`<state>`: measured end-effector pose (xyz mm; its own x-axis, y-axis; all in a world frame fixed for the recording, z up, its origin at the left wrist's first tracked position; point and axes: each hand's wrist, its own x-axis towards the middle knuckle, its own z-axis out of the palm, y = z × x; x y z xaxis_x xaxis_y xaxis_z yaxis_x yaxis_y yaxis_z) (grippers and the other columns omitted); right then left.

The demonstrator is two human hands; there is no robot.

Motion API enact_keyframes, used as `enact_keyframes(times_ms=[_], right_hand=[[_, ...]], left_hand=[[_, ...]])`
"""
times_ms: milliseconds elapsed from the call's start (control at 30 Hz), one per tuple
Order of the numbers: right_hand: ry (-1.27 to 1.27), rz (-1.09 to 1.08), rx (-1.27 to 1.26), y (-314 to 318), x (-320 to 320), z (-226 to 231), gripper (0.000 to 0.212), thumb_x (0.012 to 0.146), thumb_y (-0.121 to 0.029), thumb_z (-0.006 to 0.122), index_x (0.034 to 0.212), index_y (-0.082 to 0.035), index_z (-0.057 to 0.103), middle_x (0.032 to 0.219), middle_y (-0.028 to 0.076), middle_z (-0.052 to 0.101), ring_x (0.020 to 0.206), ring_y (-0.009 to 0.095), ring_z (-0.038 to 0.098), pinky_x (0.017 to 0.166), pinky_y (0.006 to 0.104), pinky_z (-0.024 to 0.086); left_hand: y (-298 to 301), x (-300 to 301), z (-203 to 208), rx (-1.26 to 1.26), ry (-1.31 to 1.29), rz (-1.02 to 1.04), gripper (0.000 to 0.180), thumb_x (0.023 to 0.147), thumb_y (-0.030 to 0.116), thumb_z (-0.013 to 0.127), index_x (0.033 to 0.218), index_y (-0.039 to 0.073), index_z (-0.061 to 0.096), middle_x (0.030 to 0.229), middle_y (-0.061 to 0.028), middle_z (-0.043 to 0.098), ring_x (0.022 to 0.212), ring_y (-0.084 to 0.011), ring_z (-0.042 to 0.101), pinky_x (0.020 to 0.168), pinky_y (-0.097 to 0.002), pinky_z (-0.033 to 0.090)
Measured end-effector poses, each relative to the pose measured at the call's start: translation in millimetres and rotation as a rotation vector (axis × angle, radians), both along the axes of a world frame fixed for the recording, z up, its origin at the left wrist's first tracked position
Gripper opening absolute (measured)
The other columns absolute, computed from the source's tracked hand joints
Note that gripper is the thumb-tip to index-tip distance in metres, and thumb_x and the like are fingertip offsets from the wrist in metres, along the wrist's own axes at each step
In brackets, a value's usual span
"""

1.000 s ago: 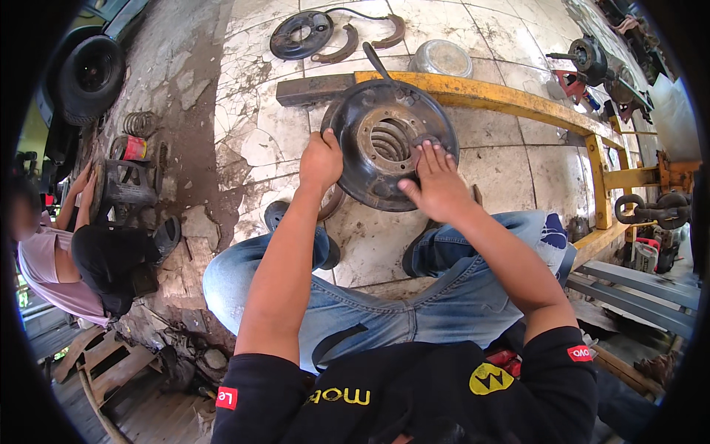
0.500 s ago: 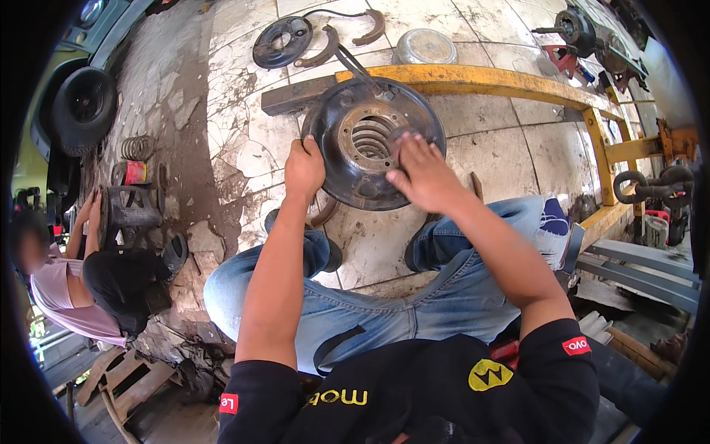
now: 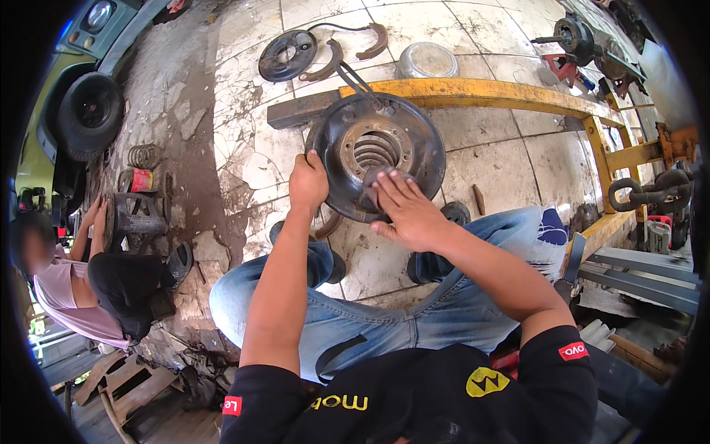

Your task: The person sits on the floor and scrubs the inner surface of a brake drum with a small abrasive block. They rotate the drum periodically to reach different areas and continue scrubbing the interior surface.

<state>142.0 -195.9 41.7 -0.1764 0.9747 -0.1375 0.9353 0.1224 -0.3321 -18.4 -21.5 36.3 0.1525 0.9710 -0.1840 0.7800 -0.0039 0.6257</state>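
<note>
Left hand (image 3: 308, 181) grips the brake backing plate's (image 3: 421, 144) rim, steadying it upright; right hand (image 3: 405, 211) (fingers flat, holding nothing) presses its face.

Both hands, left (image 3: 308, 181) and right (image 3: 405, 211), rest on a dark round brake plate (image 3: 377, 152).
</note>
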Motion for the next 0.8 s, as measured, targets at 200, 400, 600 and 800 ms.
enact_keyframes(times_ms=[200, 400, 600, 800], right_hand=[[-0.093, -0.231, -0.125, 15.5, 20.7, 6.6, 0.083, 0.098, -0.060, 0.025, 0.148, 0.006, 0.019, 0.156, 0.024, 0.015, 0.146, 0.036, 0.012, 0.117, 0.0490, 0.015], [-0.020, -0.078, -0.210, 20.5, 16.9, 30.9, 0.083, 0.097, -0.061, 0.021, 0.150, 0.002, 0.013, 0.158, 0.022, 0.009, 0.147, 0.036, 0.004, 0.119, 0.0478, 0.012], [-0.029, 0.038, 0.010, 11.2, -8.0, 2.0, 0.076, 0.097, -0.058, 0.029, 0.149, -0.001, 0.025, 0.156, 0.020, 0.018, 0.146, 0.035, 0.013, 0.118, 0.0487, 0.015], [0.070, -0.036, 0.070, 72.7, -18.0, 2.5, 0.070, 0.097, -0.053, 0.037, 0.145, -0.002, 0.033, 0.154, 0.020, 0.026, 0.144, 0.036, 0.021, 0.116, 0.0490, 0.020]], left_hand=[[-4.4, 0.7, 6.2, -0.042, -0.010, -0.002, 0.051, 0.100, 0.040, 0.035, 0.104, -0.006, 0.056, 0.103, -0.0341, 0.061, 0.100, -0.0508, 0.056, 0.088, -0.0509, 0.044], [-3.7, -1.5, 2.5, -0.014, -0.010, -0.001, 0.050, 0.100, 0.040, 0.035, 0.102, -0.005, 0.055, 0.099, -0.0343, 0.062, 0.096, -0.0504, 0.058, 0.086, -0.0519, 0.045], [-3.6, -2.7, 2.7, -0.008, 0.013, -0.010, 0.050, 0.100, 0.040, 0.034, 0.102, -0.005, 0.054, 0.097, -0.0347, 0.062, 0.095, -0.0505, 0.059, 0.085, -0.0528, 0.045], [-0.3, -6.3, 2.9, -0.023, -0.015, -0.036, 0.049, 0.100, 0.040, 0.033, 0.104, -0.005, 0.053, 0.098, -0.0354, 0.062, 0.096, -0.0507, 0.059, 0.086, -0.0532, 0.045]])
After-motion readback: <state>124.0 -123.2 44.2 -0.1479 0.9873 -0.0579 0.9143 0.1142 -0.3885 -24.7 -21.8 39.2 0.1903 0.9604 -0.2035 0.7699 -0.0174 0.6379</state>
